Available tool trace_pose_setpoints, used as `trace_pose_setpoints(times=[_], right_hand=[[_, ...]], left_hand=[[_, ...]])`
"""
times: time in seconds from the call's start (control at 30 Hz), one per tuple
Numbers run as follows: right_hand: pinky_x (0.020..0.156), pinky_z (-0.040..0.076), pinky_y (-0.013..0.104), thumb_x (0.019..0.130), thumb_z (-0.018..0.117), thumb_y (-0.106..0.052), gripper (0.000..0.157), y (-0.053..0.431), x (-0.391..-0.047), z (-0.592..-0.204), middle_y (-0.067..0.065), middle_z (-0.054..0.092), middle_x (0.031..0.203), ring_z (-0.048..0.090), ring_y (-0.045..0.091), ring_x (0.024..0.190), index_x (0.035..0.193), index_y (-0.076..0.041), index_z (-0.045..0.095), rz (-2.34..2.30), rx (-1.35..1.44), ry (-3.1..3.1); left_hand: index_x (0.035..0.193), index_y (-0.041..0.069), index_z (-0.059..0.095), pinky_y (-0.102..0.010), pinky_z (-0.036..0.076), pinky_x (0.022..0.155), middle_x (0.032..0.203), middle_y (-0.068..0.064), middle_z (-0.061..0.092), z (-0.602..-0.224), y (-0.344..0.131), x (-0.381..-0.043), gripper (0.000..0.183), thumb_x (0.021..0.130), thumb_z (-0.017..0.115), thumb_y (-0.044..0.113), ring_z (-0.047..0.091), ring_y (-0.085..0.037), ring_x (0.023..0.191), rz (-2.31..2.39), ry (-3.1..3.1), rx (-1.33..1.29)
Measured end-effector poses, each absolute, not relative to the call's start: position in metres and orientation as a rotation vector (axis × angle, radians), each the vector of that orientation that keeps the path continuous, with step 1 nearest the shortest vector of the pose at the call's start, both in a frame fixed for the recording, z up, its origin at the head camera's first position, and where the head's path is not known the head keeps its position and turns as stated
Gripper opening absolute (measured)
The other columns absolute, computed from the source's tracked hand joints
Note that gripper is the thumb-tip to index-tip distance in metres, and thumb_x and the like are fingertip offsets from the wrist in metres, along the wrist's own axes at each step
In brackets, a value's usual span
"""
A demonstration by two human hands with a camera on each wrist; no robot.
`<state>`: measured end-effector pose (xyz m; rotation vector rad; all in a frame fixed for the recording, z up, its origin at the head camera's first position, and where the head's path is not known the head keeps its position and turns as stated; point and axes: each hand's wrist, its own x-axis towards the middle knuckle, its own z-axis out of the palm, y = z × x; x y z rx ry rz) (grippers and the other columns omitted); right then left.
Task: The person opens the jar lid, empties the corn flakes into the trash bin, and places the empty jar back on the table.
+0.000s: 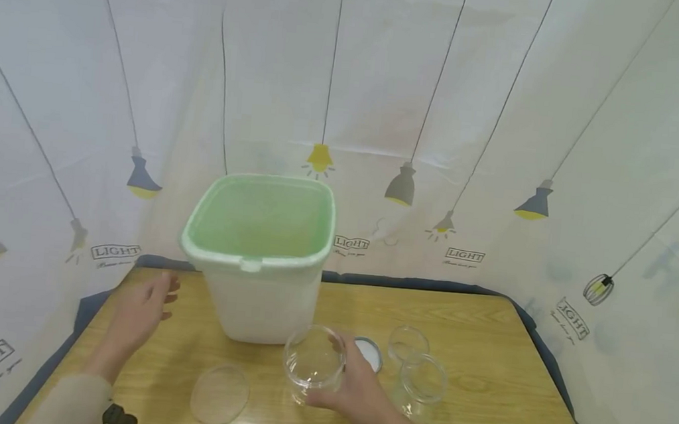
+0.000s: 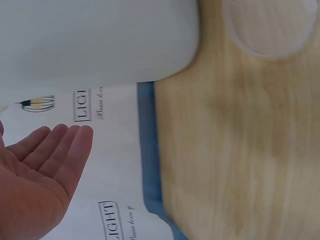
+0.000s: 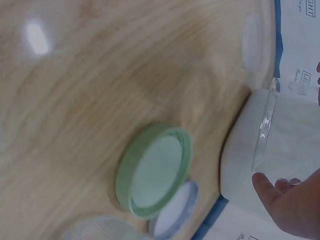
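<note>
My right hand (image 1: 356, 386) grips a clear jar (image 1: 312, 366) by its side, with the thumb on the near side. The jar's open mouth faces up in the head view, in front of a large white bin (image 1: 263, 302) with a green rim. In the right wrist view the jar's clear rim (image 3: 265, 130) overlaps the bin, above my fingers. My left hand (image 1: 143, 306) holds nothing, left of the bin; in the left wrist view its fingers (image 2: 55, 155) are extended. A green screw lid (image 3: 157, 172) lies beside a grey-rimmed lid (image 3: 172, 212) in the right wrist view.
Two more clear containers (image 1: 424, 382) stand right of my right hand. A clear round disc (image 1: 220, 395) lies on the wooden table (image 1: 485, 343), near the front left. White sheeting (image 1: 386, 76) printed with lamps surrounds the table. Something small and black (image 1: 118, 419) is at my left sleeve.
</note>
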<state>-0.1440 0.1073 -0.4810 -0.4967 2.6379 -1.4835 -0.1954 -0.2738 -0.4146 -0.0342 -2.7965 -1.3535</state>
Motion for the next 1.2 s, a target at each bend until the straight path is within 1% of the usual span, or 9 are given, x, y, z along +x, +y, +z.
trace_pose_setpoints(times=[0.07,0.17,0.37,0.47,0.57,0.67,0.93,1.07,1.2], right_hand=[[0.101,0.048,0.05,0.061,0.089,-0.044,0.105,0.103,-0.142,-0.489,0.008,0.05,0.144,0.05,0.034,0.13,0.146,-0.014,0.035,-1.506,-0.506,2.61],[0.099,0.05,0.048,0.061,0.089,-0.042,0.103,0.096,-0.14,-0.498,0.011,0.051,0.14,0.052,0.035,0.126,0.144,-0.011,0.036,-1.523,-0.532,2.577],[0.102,0.047,0.054,0.061,0.091,-0.036,0.103,0.087,-0.14,-0.515,0.017,0.049,0.141,0.048,0.038,0.129,0.144,-0.009,0.035,-1.58,-0.573,2.5],[0.102,0.047,0.052,0.059,0.092,-0.031,0.104,0.082,-0.142,-0.523,0.016,0.049,0.141,0.05,0.037,0.128,0.143,-0.007,0.036,-1.588,-0.555,2.495],[0.101,0.049,0.046,0.056,0.093,-0.033,0.104,0.08,-0.144,-0.531,0.013,0.052,0.138,0.054,0.032,0.125,0.142,-0.009,0.039,-1.532,-0.562,2.566],[0.103,0.049,0.043,0.055,0.093,-0.035,0.106,0.08,-0.145,-0.535,0.011,0.053,0.138,0.055,0.029,0.124,0.143,-0.01,0.039,-1.475,-0.592,2.618],[0.106,0.046,0.045,0.062,0.09,-0.041,0.107,0.081,-0.143,-0.542,0.013,0.048,0.144,0.052,0.032,0.128,0.148,-0.014,0.03,-1.43,-0.614,2.571],[0.108,0.044,0.047,0.064,0.089,-0.041,0.108,0.082,-0.143,-0.544,0.013,0.045,0.147,0.048,0.033,0.132,0.149,-0.016,0.027,-1.453,-0.643,2.537],[0.108,0.043,0.05,0.065,0.088,-0.041,0.11,0.082,-0.143,-0.545,0.014,0.042,0.149,0.046,0.035,0.134,0.151,-0.014,0.024,-1.424,-0.645,2.535]], left_hand=[[0.145,-0.007,0.035,-0.048,0.056,0.092,0.145,-0.032,0.042,-0.425,-0.275,-0.193,0.081,0.102,0.011,0.057,0.049,-0.049,0.127,-1.341,-2.813,-0.037],[0.146,-0.006,0.035,-0.046,0.056,0.091,0.144,-0.031,0.044,-0.437,-0.275,-0.189,0.077,0.103,0.014,0.055,0.051,-0.048,0.126,-1.314,-2.847,-0.029],[0.141,-0.005,0.042,-0.043,0.057,0.088,0.138,-0.03,0.05,-0.453,-0.272,-0.184,0.072,0.104,0.018,0.052,0.054,-0.045,0.122,-1.249,-2.892,0.0],[0.139,-0.004,0.045,-0.043,0.057,0.086,0.136,-0.029,0.052,-0.458,-0.271,-0.183,0.07,0.104,0.018,0.051,0.056,-0.044,0.12,-1.223,-2.904,0.011],[0.139,-0.005,0.045,-0.044,0.057,0.086,0.135,-0.029,0.053,-0.46,-0.27,-0.181,0.069,0.104,0.019,0.049,0.057,-0.043,0.118,-1.203,-2.915,0.007],[0.139,-0.005,0.046,-0.046,0.057,0.087,0.135,-0.029,0.054,-0.463,-0.269,-0.179,0.068,0.105,0.019,0.049,0.058,-0.043,0.116,-1.184,-2.925,0.008],[0.137,-0.003,0.049,-0.049,0.055,0.09,0.133,-0.027,0.057,-0.47,-0.266,-0.181,0.06,0.106,0.025,0.041,0.059,-0.042,0.117,-1.169,-2.918,-0.014],[0.137,-0.003,0.05,-0.051,0.054,0.092,0.132,-0.027,0.057,-0.473,-0.266,-0.181,0.06,0.106,0.024,0.042,0.059,-0.042,0.116,-1.157,-2.928,-0.025],[0.137,-0.003,0.049,-0.053,0.052,0.094,0.132,-0.026,0.058,-0.475,-0.268,-0.18,0.064,0.105,0.023,0.046,0.059,-0.042,0.117,-1.152,-2.952,-0.006]])
